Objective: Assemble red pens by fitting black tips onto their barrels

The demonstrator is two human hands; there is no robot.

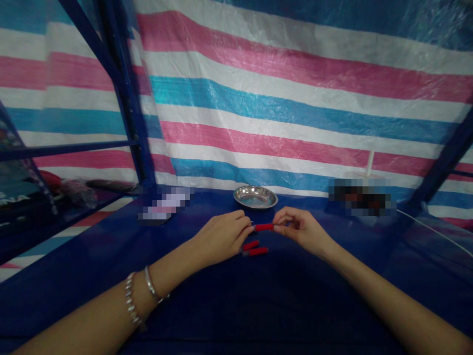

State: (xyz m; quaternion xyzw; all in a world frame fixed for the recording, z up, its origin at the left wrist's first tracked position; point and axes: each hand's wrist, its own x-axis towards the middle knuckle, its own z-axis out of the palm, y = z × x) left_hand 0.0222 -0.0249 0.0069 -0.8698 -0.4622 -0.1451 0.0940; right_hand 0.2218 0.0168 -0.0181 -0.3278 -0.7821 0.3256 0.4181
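Observation:
Both hands meet over a dark blue table (pixel 236 305). Between them is a small red cylindrical piece (pixel 263 227), held level a little above the table. My left hand (pixel 221 235) pinches its left end with thumb and fingertips. My right hand (pixel 299 227) pinches its right end. Two more red pieces (pixel 254 248) lie side by side on the table just under and in front of my left fingertips. My left wrist wears two silvery bracelets (pixel 142 293).
A shallow round metal dish (pixel 255 196) sits on the table just beyond the hands. A striped pink, white and blue tarp (pixel 295 98) hangs behind. Blue metal frame posts (pixel 125 98) stand at left, and a thin white cable (pixel 436 231) runs at right.

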